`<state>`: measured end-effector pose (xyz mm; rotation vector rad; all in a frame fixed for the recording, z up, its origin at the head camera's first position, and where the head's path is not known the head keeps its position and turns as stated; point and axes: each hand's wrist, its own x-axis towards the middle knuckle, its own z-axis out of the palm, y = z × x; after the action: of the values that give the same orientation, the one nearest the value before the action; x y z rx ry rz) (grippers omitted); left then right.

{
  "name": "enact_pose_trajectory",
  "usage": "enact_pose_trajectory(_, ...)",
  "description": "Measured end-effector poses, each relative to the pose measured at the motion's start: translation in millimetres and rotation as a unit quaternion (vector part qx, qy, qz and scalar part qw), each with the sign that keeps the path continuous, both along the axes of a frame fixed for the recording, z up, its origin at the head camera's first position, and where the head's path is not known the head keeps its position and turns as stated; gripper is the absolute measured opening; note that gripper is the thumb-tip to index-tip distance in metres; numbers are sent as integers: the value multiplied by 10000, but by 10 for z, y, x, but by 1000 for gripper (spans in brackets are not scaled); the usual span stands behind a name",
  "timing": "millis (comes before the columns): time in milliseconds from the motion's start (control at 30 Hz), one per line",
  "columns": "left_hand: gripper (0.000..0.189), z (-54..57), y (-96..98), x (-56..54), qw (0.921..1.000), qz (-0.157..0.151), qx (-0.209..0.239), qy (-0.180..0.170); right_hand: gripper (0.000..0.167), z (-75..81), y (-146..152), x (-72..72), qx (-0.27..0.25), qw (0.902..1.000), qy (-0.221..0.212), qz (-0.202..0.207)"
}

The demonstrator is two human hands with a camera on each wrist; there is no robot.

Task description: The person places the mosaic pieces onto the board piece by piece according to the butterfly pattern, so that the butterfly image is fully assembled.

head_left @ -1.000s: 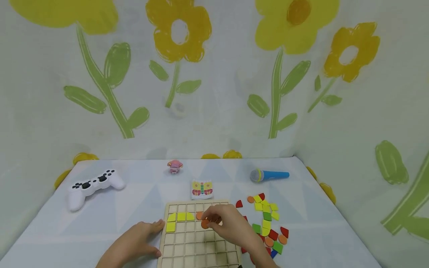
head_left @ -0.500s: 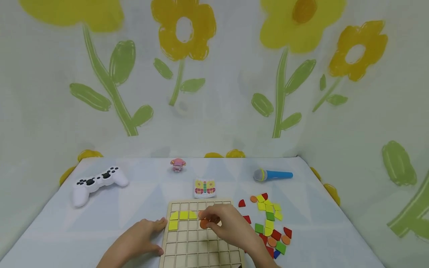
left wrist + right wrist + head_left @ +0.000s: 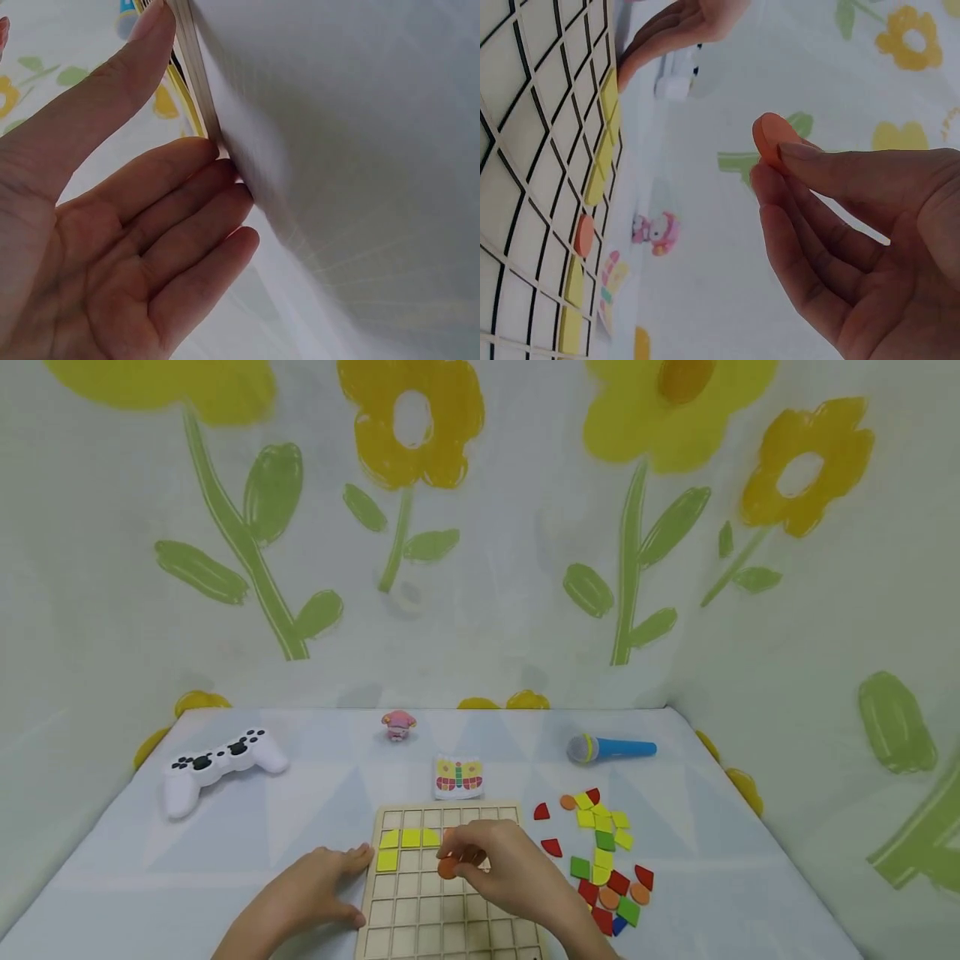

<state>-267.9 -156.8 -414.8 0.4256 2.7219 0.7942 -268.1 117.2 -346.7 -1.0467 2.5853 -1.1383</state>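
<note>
At lower centre, our right hand pinches an orange disc. Our left hand, fingers extended, touches the board.

Hands: 1 L hand, 1 R hand; 1 held disc, orange, in R fingers; 1 grid board. On board, head view: 4 yellow tiles; R wrist view: 1 placed disc, orange, + 2 far yellow tiles past it. Loose on table, approx.: 7 red pcs, 3 green pcs, 3 loose discs, orange, 1 blue pc, yellow pcs 8-ish, overlaps blur exact no. Also 1 controller, 1 pink fig., 1 butterfly card, 1 mic
</note>
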Motion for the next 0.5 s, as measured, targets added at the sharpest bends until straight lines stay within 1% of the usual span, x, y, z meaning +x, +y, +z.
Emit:
enact_pose_trajectory(100, 81, 31, -1, -21, 10000, -31, 22, 74, 17, 38, -45, 1, 170, 9998, -15, 60)
enact_pose_trajectory(167, 82, 38, -10, -25, 9996, -158, 39, 221, 17, 52, -70, 8, 257, 9996, -98, 115)
enact_pose_trajectory(233, 84, 37, -13, -38, 9991, -273, 46, 324, 17, 55, -93, 12, 334, 9990, -241, 158)
enact_pose_trajectory(300, 84, 34, -8, -57, 9989, -300, 40, 369, 17, 45, -111, 14, 344, 9984, -402, 191)
enact_pose_trajectory(333, 84, 30, -5, -68, 9989, -303, 30, 367, 17, 38, -117, 13, 345, 9982, -451, 202)
enact_pose_trajectory(467, 82, -1, 3, -99, 9997, -147, -179, 3, 15, -13, -124, -1, 259, 9973, -605, 313)
enact_pose_trajectory(500, 82, -14, 3, -105, 9995, -187, -244, -26, 15, -27, -119, -7, 240, 9973, -632, 296)
